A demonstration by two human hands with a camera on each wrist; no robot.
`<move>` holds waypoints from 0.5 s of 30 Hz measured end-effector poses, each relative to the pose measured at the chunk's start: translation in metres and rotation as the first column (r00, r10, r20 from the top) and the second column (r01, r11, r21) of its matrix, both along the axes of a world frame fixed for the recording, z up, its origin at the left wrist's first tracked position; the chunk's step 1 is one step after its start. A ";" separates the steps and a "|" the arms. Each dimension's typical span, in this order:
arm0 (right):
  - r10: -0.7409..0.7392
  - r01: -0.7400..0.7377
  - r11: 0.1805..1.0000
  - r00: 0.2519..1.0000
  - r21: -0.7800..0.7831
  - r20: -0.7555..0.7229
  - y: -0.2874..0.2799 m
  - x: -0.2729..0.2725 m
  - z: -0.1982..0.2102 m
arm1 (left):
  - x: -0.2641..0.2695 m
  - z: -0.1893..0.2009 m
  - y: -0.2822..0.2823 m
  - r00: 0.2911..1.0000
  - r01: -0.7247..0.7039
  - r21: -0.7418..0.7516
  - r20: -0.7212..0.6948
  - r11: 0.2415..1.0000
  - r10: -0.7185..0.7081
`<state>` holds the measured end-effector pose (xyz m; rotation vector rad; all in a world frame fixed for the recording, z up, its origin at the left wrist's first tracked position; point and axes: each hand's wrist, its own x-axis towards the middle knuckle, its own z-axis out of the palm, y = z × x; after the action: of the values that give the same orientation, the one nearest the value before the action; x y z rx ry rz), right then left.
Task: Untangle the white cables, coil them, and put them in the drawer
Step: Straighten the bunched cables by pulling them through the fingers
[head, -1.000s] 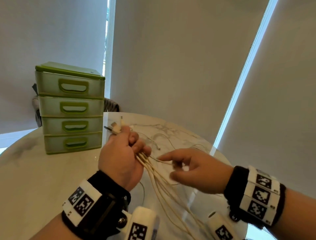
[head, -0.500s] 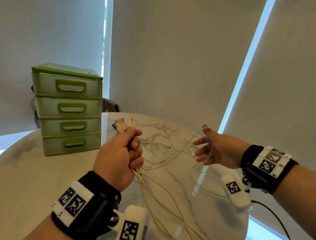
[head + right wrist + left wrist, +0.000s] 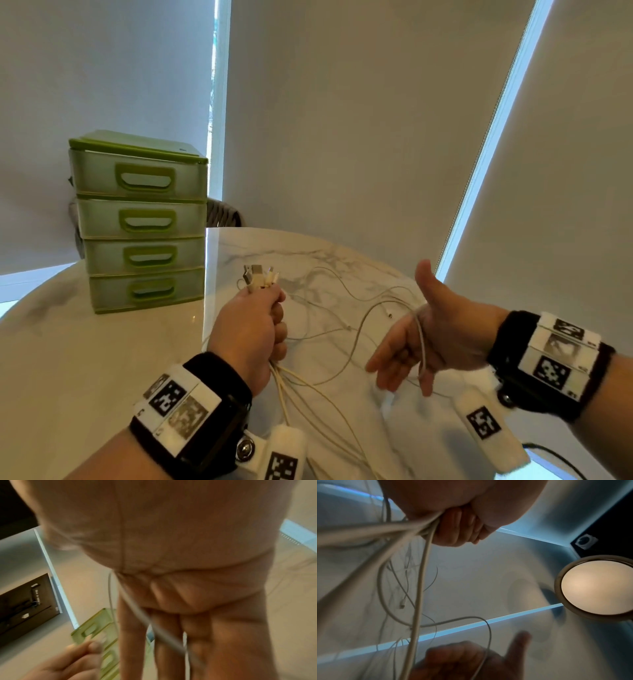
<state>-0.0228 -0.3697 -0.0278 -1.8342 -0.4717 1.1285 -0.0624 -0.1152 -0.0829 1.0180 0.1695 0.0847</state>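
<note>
My left hand [image 3: 251,329] [image 3: 458,530] grips a bundle of white cables [image 3: 308,387] [image 3: 419,582] in a fist above the marble table [image 3: 85,359], their plug ends [image 3: 260,277] sticking up out of the fist. The strands hang below the fist and trail across the tabletop. My right hand [image 3: 421,342] [image 3: 171,601] is held flat to the right, fingers straight, thumb up. One white cable [image 3: 422,342] [image 3: 159,630] lies looped over its palm. The green four-drawer unit [image 3: 140,219] stands at the back left, all drawers pushed in.
Loose cable loops and small plugs [image 3: 388,313] lie on the table between and beyond my hands. The round table's edge curves close behind my right hand. Roller blinds [image 3: 342,120] cover the windows behind. A chair back [image 3: 222,214] shows behind the drawers.
My right hand left the bundle, swung out to the right, then turned palm-in with a cable looped over it. My left fist rose slightly, still holding the cables.
</note>
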 end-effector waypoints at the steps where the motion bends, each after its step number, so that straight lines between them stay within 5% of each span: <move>1: -0.123 0.125 0.991 0.992 -0.054 0.039 0.000 0.007 0.001 | -0.001 0.001 0.001 1.000 0.006 0.014 0.002 1.000 -0.006; 3: -0.373 0.404 0.904 0.905 -0.142 0.202 0.002 0.021 0.004 | -0.002 0.000 0.001 1.000 0.017 0.033 -0.007 0.999 -0.017; 5: -0.431 0.562 0.783 0.800 -0.267 0.417 0.007 0.030 0.004 | -0.003 -0.001 0.001 1.000 0.017 0.044 -0.014 0.999 -0.017; 7: -0.275 0.534 0.691 0.817 -0.486 0.506 0.020 0.035 0.002 | -0.003 -0.003 0.000 1.000 0.014 0.061 -0.018 0.998 -0.013; 9: 0.062 0.408 0.533 0.855 -0.741 0.515 0.041 0.039 -0.001 | -0.003 -0.003 -0.001 1.000 0.012 0.076 -0.023 0.997 -0.010; 11: 0.379 0.364 0.374 0.780 -0.853 0.499 0.068 0.042 -0.006 | -0.001 -0.003 -0.003 1.000 0.010 0.079 -0.021 0.997 -0.009; 12: 0.465 0.392 0.370 0.707 -0.842 0.534 0.083 0.043 -0.009 | -0.001 -0.003 -0.003 1.000 0.008 0.077 -0.020 0.997 -0.006; 15: 0.429 0.396 0.609 0.565 -0.687 0.705 0.116 0.047 -0.020 | 0.001 -0.005 -0.002 1.000 0.001 0.074 -0.020 0.997 0.000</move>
<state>0.0243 -0.2542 -0.0475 -3.2350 -0.5385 0.3071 -0.0617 -0.1170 -0.0881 1.0934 0.1849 0.0810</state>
